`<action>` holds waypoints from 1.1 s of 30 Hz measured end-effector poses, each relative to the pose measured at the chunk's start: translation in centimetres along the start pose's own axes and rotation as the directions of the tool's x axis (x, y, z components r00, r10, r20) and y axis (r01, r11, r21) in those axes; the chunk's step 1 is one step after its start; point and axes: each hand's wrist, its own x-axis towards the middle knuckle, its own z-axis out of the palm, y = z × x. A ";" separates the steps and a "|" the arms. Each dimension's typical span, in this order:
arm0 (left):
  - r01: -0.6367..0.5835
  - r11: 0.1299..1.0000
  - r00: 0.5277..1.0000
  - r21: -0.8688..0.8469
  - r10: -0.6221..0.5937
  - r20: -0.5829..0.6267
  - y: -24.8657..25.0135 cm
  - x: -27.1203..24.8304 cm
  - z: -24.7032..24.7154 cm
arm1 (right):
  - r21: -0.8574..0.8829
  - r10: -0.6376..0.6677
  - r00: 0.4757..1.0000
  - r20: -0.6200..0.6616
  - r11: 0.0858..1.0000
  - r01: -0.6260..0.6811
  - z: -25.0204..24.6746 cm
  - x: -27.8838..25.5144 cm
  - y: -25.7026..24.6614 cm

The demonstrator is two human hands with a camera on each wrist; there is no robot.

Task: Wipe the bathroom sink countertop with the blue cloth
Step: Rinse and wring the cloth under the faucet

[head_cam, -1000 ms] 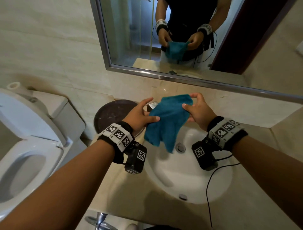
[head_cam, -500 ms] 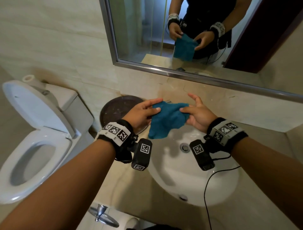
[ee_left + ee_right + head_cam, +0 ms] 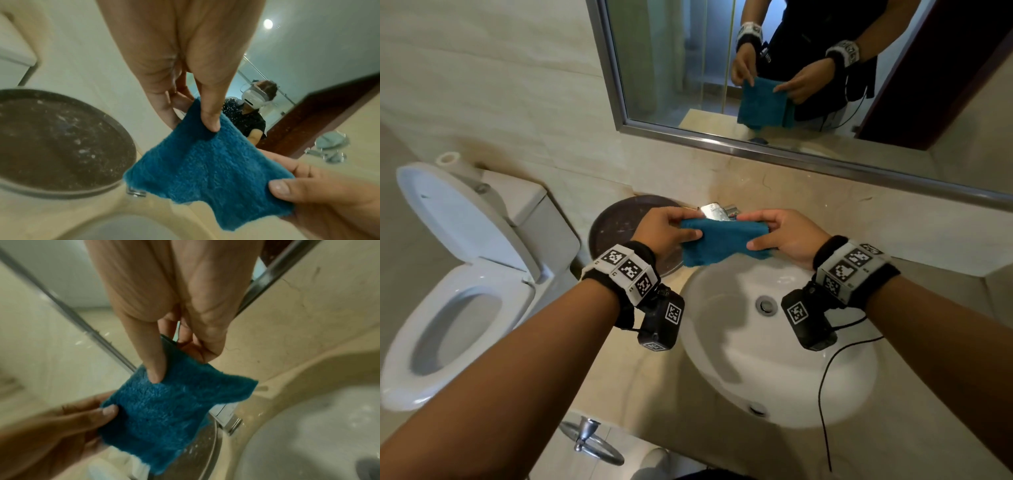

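Observation:
A blue cloth (image 3: 722,241), folded into a small pad, is held in the air between both hands above the back rim of the white sink (image 3: 726,363). My left hand (image 3: 671,228) pinches its left edge, thumb on top. My right hand (image 3: 774,233) pinches its right edge. In the left wrist view the cloth (image 3: 209,164) hangs below my left hand (image 3: 207,121), with the right thumb at its lower right. In the right wrist view the cloth (image 3: 168,405) sits under my right hand (image 3: 162,369). The beige countertop (image 3: 893,428) surrounds the basin.
A chrome faucet (image 3: 717,210) stands just behind the cloth. A dark round tray (image 3: 619,222) lies on the counter's left end. A white toilet (image 3: 452,287) with raised lid stands to the left. A mirror (image 3: 791,68) hangs on the wall above. A black cable (image 3: 825,394) trails over the basin's right side.
The cloth hung loose from both hands a second ago; it is now folded into a compact pad stretched between them. Both hands have shifted slightly toward the faucet.

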 end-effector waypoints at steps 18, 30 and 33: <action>0.146 0.921 0.988 -0.362 -0.115 0.107 -8.5 1.4 -8.8 | -0.366 -0.105 0.990 -0.091 0.928 0.065 11.1 7.8 -1.5; 0.185 0.923 0.964 -0.336 -0.104 0.245 -8.1 3.6 -12.5 | -0.331 -0.148 0.988 -0.054 0.936 0.122 14.3 11.9 -4.4; 0.168 0.919 0.967 -0.357 -0.084 0.240 -8.3 3.6 -12.8 | -0.268 -0.124 0.992 -0.015 0.956 0.116 13.9 11.8 -5.0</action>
